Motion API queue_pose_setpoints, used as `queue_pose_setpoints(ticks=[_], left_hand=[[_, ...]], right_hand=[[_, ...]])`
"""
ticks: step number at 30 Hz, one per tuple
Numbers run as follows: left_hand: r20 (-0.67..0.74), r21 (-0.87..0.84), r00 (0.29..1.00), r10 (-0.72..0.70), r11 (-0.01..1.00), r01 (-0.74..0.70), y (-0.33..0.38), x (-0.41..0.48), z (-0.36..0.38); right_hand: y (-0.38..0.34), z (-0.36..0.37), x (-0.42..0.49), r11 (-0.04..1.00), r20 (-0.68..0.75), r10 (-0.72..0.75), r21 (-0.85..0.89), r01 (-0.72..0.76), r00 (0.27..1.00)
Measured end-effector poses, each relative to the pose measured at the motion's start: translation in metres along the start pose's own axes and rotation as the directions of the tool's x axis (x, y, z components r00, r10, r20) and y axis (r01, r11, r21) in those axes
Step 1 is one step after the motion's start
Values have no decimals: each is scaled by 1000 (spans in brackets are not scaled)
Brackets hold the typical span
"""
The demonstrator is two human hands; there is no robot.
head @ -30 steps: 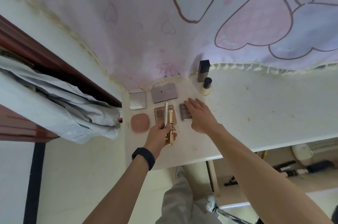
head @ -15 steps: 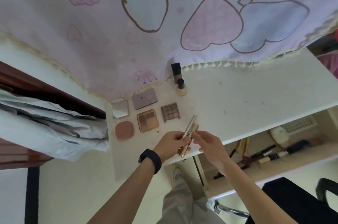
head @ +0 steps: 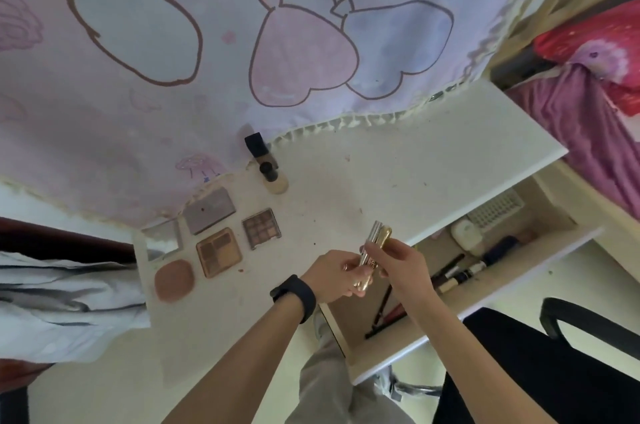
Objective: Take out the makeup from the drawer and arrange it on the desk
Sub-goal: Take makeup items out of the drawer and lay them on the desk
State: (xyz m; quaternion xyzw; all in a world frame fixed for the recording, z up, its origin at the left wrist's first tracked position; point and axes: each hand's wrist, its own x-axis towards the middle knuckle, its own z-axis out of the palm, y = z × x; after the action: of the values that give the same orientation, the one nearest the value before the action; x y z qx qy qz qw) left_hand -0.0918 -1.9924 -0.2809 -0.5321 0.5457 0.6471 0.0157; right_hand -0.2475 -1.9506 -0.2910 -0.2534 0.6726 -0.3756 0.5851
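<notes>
Above the front edge of the white desk (head: 398, 177), both hands hold a small bunch of gold and silver makeup tubes (head: 374, 243). My left hand (head: 334, 276) grips their lower ends; my right hand (head: 401, 266) pinches them higher up. Laid out at the desk's left are a mirror compact (head: 162, 239), a grey palette (head: 209, 214), a brown palette (head: 218, 252), a small eyeshadow palette (head: 261, 228) and a pink round compact (head: 173, 280). Two foundation bottles (head: 273, 176) stand near the curtain. The open drawer (head: 485, 264) at the right holds several brushes and tubes.
A pink and lilac printed curtain (head: 277, 42) hangs behind the desk. Grey cloth (head: 62, 302) drapes at the left. A black chair (head: 554, 364) sits at lower right, and a bed with red and purple bedding (head: 595, 77) lies beyond the desk's right end.
My left hand has carried the tubes from over the palettes rightward to the desk's front edge. My right hand left the eyeshadow palette and took hold of the tubes. The view swung right.
</notes>
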Motion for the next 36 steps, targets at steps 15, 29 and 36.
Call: queue_pose_setpoints(ticks=[15, 29, 36], left_hand=[[-305, 809, 928, 214, 573, 134, -45, 81, -80], [-346, 828, 873, 344, 549, 112, -76, 93, -75], [-356, 826, 860, 365, 554, 106, -80, 95, -74]], right_hand=[[-87, 63, 164, 751, 65, -137, -644, 146, 989], [-107, 134, 222, 473, 127, -282, -844, 253, 951], [-97, 133, 207, 408, 191, -331, -854, 323, 924]])
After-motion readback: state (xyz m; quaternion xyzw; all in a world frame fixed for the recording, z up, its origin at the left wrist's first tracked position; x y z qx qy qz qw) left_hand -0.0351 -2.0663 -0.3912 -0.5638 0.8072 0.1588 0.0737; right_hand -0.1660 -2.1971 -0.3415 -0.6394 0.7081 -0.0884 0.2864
